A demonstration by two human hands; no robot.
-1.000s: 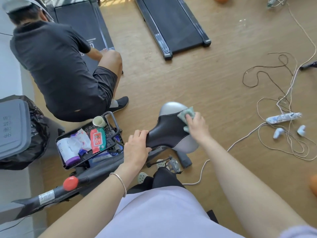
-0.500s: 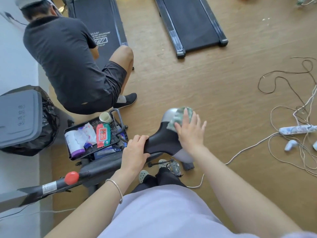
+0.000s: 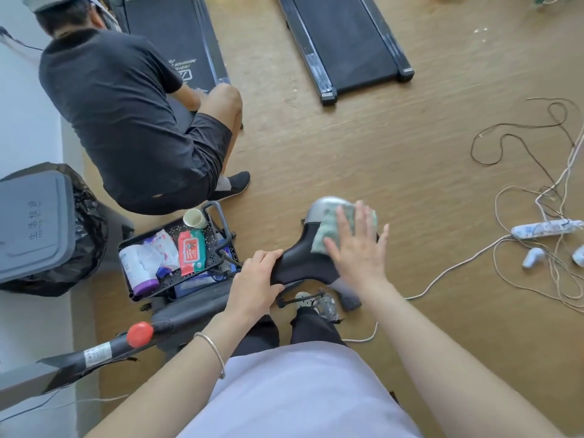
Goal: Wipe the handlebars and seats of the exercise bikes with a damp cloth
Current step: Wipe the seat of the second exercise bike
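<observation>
seat (image 3: 300, 260): one black bike seat, dead centre, above the floor (image 3: 410, 172)
left hand (image 3: 256, 282): wrapped round the seat's narrow nose, steadying it
right hand (image 3: 357, 251): flat, fingers spread, pressing the greenish cloth (image 3: 327, 229) on the wide end
tip: I'd sweep wide end to nose, even pressure, nose held firm
count: one seat, one cloth, two treadmills (image 3: 344, 42); handlebars hard to spot

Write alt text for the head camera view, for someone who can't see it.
Seen from above, a person's right hand presses a green cloth flat on a black exercise bike seat while the left hand grips the seat's narrow end. Another person crouches by a treadmill behind a supply cart.
</observation>
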